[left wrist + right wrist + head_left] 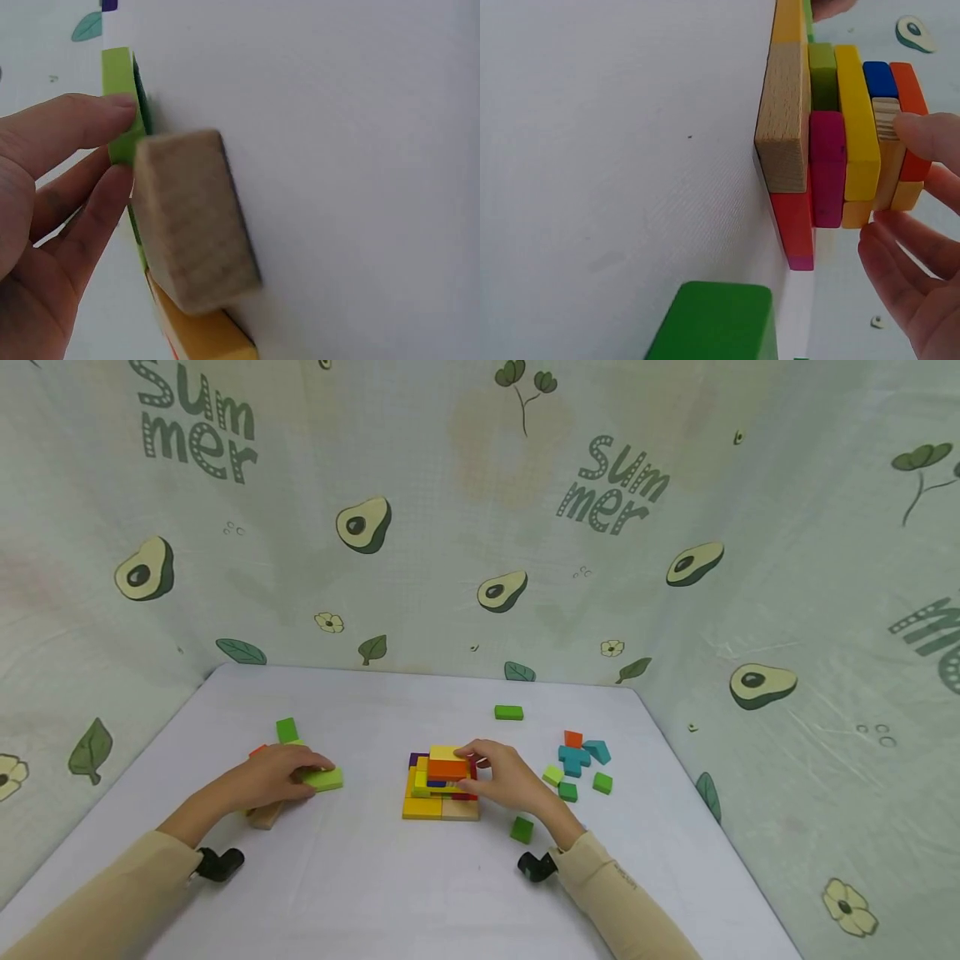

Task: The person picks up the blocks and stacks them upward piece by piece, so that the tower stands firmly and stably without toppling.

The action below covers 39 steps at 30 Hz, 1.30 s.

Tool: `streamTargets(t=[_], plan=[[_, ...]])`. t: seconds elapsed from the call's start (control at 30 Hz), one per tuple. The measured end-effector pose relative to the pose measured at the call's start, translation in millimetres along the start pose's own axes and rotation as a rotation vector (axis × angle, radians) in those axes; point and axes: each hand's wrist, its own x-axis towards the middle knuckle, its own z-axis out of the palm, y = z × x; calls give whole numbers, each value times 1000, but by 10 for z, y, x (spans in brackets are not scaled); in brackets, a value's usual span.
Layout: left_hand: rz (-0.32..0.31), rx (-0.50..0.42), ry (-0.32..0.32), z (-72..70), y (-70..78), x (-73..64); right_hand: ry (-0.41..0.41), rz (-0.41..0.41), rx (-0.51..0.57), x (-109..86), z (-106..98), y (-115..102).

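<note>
**Right hand [506, 774] round the block stack [441, 782], left hand [273, 777] on a light-green block [326, 779]**

Thumb and fingers of the first curled about the right end of the stack's upper layers, the thumb on the near side at the orange block [447, 770]. The other hand pinched its piece between finger and thumb, with a pale wooden block [199, 217] close beside it.

The stack stood near the middle of the white table [360, 893]. Its blocks looked like painted and plain wood: light, stiff, hard to damage, with smooth faces that might slide on one another. Nothing visible bound the layers, so the whole was probably easy to upset, and a sideways nudge could have shifted the top. A single block seemed best taken lightly by two opposite sides, clear of its neighbours.

The table top looked flat and firm. Blue pieces [573, 762] lay to the right, a dark-green block [522, 829] rested near the right wrist, and a bright-green block [508, 712] lay farther back. Pale cloth [450, 477] printed with avocados, leaves and "summer" lettering walled the table behind and at both sides.
</note>
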Motion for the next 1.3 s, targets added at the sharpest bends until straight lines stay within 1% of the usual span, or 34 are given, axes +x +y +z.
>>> streamTargets(t=[0.07,0.17,0.33,0.57,0.63,0.77,0.9,1.0,1.13,1.3], plan=[[-26,0,3,-15,53,50,-1,1,-4,-2,-1,-7],[-40,7,21,-43,140,157,-9,0,-14,-4,-8,-15],[1,-2,53,-74,315,387,-26,-3,-21,3,-29,-19],[10,-61,52,-68,664,695,-36,3,-18,4,-41,2],[26,-72,55,-57,758,784,-36,3,-22,2,-43,1],[65,-72,59,-26,897,946,-41,-14,-16,2,-61,-14],[82,-62,59,23,1001,1106,-38,-55,2,6,-105,-25],[80,-74,50,58,1065,1203,-34,-81,11,15,-132,-20],[82,-99,35,99,1131,1276,-33,-107,20,24,-149,-14],[84,-131,27,170,1161,1330,-30,-131,19,20,-144,11]])
